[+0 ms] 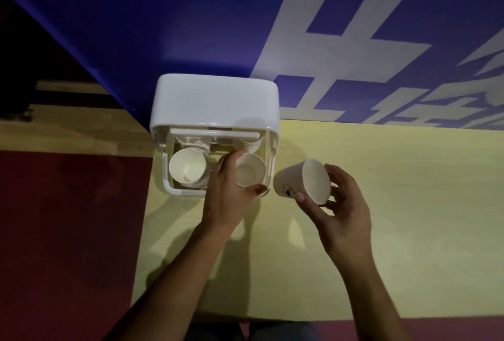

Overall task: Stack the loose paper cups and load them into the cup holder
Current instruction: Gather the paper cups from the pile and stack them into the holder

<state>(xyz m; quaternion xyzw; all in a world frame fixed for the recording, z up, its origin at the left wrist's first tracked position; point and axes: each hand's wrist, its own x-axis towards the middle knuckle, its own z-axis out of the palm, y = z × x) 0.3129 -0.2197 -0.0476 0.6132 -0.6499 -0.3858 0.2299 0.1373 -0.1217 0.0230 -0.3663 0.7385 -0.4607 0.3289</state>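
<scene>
A white cup holder (215, 100) with a clear front compartment stands at the back left of the yellow table. Inside it, a stack of paper cups (186, 170) fills the left side. My left hand (229, 188) grips another paper cup (251, 174) in the right side, thumb on its near rim and fingers over its far edge. Just right of the holder, my right hand (341, 209) holds a loose paper cup (302, 181) tilted on its side, mouth facing right, above the table.
The yellow table (409, 190) extends to the right and toward me. A blue wall (163, 27) with large white markings rises right behind the holder. A dark red floor (68, 231) lies past the table's left edge.
</scene>
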